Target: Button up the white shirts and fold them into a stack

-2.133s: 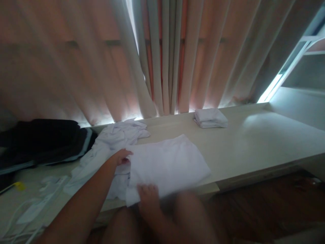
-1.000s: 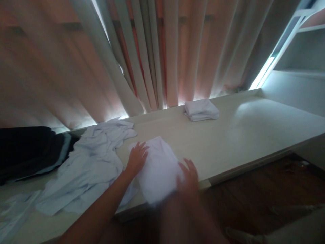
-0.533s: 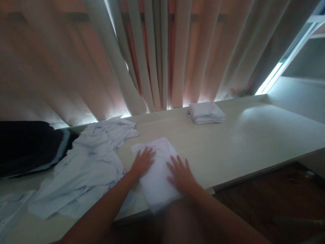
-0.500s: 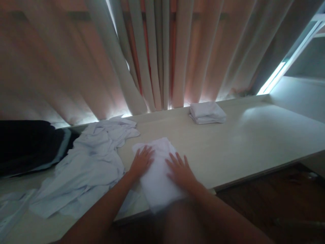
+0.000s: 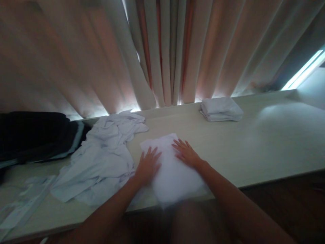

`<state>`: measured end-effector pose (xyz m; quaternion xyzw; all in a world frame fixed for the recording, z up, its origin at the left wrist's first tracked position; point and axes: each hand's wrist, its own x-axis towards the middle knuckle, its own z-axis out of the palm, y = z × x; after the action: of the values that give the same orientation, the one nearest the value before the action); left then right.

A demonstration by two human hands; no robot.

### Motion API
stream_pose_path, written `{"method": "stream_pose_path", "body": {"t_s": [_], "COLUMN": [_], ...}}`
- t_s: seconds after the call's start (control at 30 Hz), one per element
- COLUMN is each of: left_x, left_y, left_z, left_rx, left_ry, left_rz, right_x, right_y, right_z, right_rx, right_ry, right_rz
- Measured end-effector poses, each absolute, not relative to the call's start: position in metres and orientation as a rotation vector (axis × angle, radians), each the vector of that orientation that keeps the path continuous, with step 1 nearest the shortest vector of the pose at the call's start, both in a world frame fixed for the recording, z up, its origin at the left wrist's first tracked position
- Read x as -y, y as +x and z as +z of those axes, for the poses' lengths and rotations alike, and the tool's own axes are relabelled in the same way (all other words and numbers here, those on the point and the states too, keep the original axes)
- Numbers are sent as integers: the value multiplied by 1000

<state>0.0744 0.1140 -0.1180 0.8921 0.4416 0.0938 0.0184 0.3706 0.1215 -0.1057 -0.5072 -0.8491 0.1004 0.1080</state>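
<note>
The left hand (image 5: 148, 167) is lying palm-down on the left side of a folded white cloth (image 5: 172, 181), and the right hand (image 5: 188, 155) is resting palm-down on its far right part, the fingers of both spreading wide and flat over the fabric. The cloth is lying on the pale tabletop (image 5: 264, 145), reaching its near edge, just right of a crumpled white fabric pile (image 5: 101, 161). A folded white bundle (image 5: 221, 109) is sitting farther back to the right, near the curtains (image 5: 165, 51), while dark folded fabrics (image 5: 35, 135) are lying at far left.
</note>
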Motion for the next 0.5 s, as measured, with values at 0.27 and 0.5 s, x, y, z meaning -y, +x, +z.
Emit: {"method": "stream_pose_path", "body": {"t_s": [0.27,0.5], "left_x": [-26,-36], "left_y": [71,35], "left_z": [-140,-130], "left_rx": [-997,-1028], "left_ry": [2823,2788], "left_rz": [153,105], "right_x": [-77,-49], "right_y": [389,418], "right_z": [-120,-105], "right_rx": [2637,2628], "right_ry": [-1393,-1276], "right_rz": [429,510]}}
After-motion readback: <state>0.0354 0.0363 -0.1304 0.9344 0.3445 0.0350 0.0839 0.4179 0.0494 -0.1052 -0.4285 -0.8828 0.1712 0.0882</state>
